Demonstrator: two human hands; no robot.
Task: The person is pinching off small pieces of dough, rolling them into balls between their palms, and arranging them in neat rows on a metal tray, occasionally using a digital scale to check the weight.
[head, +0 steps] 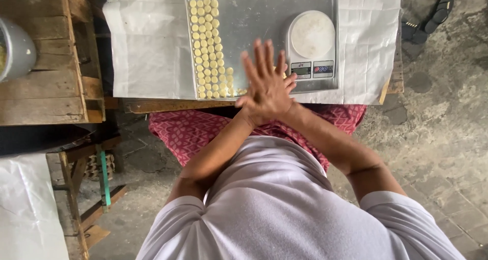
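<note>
My two hands are pressed palm to palm above my lap, at the near edge of a metal tray (pixel 254 16). My right hand (pixel 264 85) lies on top, back up, fingers spread and pointing away. My left hand (pixel 291 81) is underneath, and only its fingertips show at the right. Anything between the palms is hidden. Several small pale yellow dough balls (pixel 207 46) stand in rows on the tray's left side. A white digital kitchen scale (pixel 311 44) sits on the tray's right side, just beyond my hands.
The tray rests on white paper (pixel 147 46) over a low wooden table. A wooden crate (pixel 46 62) with a grey bowl (pixel 15 46) stands at the left. A wooden stool frame (pixel 81 189) and white sheeting (pixel 25 209) are at the lower left. Black sandals (pixel 427 21) lie on the concrete floor.
</note>
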